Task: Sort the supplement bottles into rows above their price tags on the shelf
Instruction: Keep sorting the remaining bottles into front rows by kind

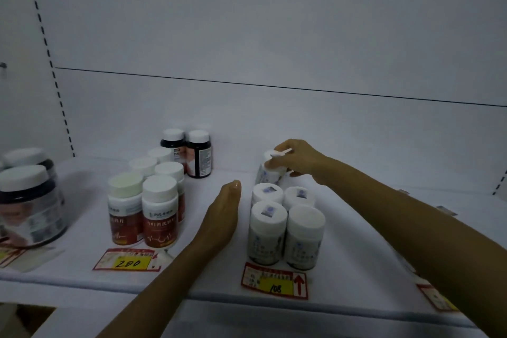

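Your right hand grips a tilted white bottle behind the white group on the shelf.

Your fingers close around its cap, with the bottle leaning just behind four upright white bottles that stand in two rows above the 108 price tag. Your left hand is flat, open and empty, just left of them. Red-labelled bottles stand above the 200 tag.

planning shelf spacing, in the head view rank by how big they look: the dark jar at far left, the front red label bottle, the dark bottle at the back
1. dark jar, plainly largest, though it is also near the camera.
2. front red label bottle.
3. dark bottle at the back, smallest looking, but it stands farthest away, so its true size against the red one is unsure.
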Tool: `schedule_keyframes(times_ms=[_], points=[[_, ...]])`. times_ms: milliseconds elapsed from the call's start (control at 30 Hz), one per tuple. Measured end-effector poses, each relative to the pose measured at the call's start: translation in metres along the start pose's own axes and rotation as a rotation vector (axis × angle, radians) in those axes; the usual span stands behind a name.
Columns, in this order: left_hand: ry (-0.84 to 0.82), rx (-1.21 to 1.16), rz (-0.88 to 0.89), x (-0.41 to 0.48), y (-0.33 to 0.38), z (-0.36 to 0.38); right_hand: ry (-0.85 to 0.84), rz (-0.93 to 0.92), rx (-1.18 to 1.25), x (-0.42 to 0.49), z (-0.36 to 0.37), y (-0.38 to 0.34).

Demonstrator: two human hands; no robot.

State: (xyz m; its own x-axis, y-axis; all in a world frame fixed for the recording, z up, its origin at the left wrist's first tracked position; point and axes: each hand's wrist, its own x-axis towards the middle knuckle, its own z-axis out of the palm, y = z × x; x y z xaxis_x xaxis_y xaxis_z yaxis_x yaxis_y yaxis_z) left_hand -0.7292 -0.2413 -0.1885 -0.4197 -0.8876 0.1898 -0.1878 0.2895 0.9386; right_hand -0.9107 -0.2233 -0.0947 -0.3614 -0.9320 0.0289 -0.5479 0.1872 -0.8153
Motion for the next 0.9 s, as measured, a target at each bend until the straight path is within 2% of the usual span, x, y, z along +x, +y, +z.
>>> schedule_keyframes(times_ms=[100,200,433,667,800,900], points=[[-0.03,0.044,0.039,0.008,-0.009,0.003,-0.112,0.046,-0.191,0.01,0.006,0.002],[-0.052,0.114,0.068,0.01,-0.012,0.005,-0.174,0.051,-0.276,0.013,0.007,0.0],[-0.059,0.161,0.121,0.005,-0.009,0.006,-0.232,0.03,-0.296,0.011,0.005,-0.002],[-0.075,0.199,0.092,0.006,-0.009,0.005,-0.303,0.024,-0.35,0.001,0.004,-0.01],[-0.058,0.169,0.094,0.004,-0.007,0.005,-0.3,0.011,-0.401,-0.009,0.003,-0.017],[0.058,0.137,0.087,0.003,-0.003,-0.001,-0.206,-0.068,-0.442,-0.021,0.001,-0.019]])
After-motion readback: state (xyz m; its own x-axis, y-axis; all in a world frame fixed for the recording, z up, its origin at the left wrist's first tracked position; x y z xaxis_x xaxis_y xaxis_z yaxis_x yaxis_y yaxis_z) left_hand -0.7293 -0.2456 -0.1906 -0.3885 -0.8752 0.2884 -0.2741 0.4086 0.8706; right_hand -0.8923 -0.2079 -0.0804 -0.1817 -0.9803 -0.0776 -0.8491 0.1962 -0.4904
